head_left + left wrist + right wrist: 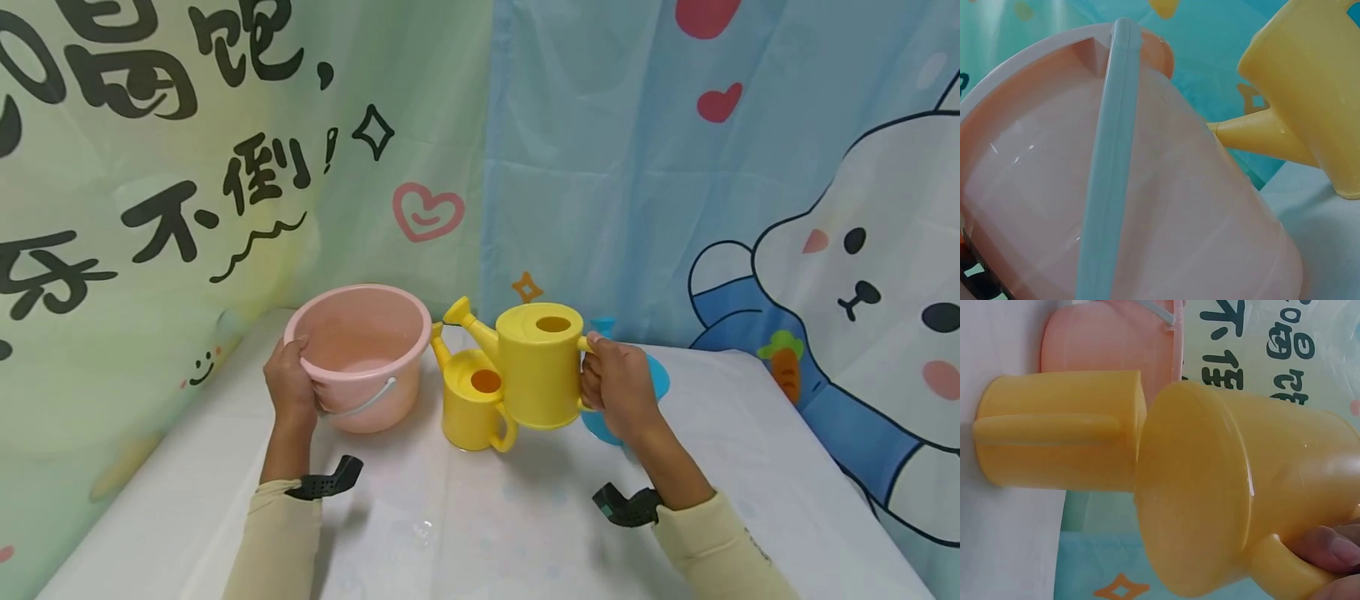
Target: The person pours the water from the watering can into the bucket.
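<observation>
"Where is the large yellow watering can (pixel 540 375)?"

"Raised above the table (pixel 450 517), in the right hand (pixel 618 383), whose fingers are curled round its handle (pixel 1279 572). That puts it between the two hands, much nearer the right"

"And the left hand (pixel 288 379)?"

"It grips the pink bucket (pixel 405 383) at the left side of the rim (pixel 367 373). I cannot tell whether the bucket's base rests on the table"

"Which way does the raised can point?"

"Its spout (pixel 476 327) slants up and to the left, on the bucket's side, and its handle is on the right. The body's long axis runs close to upright in the head view, and the right wrist camera sees its underside"

"Anything between it and the bucket?"

"The small yellow watering can (pixel 467 408), upright on the table, spout also up and left. A blue thing (pixel 602 427) sits behind the right hand, partly hidden"
</observation>
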Motion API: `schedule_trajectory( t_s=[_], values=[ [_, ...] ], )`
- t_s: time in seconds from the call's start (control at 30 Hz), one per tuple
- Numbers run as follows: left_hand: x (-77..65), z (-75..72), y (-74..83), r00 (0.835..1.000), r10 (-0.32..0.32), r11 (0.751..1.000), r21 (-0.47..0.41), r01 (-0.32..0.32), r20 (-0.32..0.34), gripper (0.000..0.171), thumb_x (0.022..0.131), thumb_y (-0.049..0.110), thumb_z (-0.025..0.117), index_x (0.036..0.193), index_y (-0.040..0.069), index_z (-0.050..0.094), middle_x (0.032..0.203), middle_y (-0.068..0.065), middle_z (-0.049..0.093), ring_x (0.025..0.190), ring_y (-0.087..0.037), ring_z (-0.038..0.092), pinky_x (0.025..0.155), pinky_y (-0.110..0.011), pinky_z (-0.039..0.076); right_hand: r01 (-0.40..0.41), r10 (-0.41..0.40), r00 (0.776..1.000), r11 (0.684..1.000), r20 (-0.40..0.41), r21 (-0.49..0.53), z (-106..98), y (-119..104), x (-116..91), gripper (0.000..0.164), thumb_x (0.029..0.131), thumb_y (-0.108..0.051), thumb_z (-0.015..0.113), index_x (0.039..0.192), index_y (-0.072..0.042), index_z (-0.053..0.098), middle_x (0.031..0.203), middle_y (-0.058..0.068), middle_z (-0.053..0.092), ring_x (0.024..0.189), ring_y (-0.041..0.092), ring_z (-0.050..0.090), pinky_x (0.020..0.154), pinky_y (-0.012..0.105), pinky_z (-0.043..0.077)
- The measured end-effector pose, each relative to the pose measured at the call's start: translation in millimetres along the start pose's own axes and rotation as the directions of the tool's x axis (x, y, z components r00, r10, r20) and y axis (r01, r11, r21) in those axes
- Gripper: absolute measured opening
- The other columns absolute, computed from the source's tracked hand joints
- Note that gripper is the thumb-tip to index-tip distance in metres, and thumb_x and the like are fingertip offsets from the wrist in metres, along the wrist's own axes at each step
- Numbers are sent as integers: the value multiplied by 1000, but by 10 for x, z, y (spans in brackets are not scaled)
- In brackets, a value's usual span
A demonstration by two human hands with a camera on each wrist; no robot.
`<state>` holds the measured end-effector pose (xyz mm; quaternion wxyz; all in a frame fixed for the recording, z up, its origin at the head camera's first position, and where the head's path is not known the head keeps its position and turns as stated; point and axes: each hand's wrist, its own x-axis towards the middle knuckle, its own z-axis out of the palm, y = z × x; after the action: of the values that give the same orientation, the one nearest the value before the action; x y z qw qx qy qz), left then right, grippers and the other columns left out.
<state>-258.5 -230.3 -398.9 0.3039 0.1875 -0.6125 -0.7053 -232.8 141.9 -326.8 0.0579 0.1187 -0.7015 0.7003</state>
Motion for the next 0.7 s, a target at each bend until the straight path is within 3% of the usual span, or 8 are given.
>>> schedule_trajectory(
  t_s=[0.33, 0.7],
  values=[
    [-9, -7, -8, 1000, 14, 1000, -18, -14, 16, 37, 87, 23, 43, 116, 5, 56, 119, -9, 53, 107, -26, 47, 91, -38, 34, -42, 48, 995, 997, 88, -72, 92, -139, 66, 52, 88, -41, 47, 54, -5, 28, 46, 4, 26, 36, 18, 26, 35, 27, 24],
    [-26, 2, 17, 1000, 12, 999, -30, -12, 8, 36, 87, 22, 44, 115, 5, 57, 118, -9, 54, 106, -26, 47, 91, -38, 34, -19, 66, 974, 976, 216, -216, 153, -269, 144, 53, 88, -43, 46, 57, -2, 31, 47, 6, 28, 37, 19, 28, 35, 27, 26]
  ],
)
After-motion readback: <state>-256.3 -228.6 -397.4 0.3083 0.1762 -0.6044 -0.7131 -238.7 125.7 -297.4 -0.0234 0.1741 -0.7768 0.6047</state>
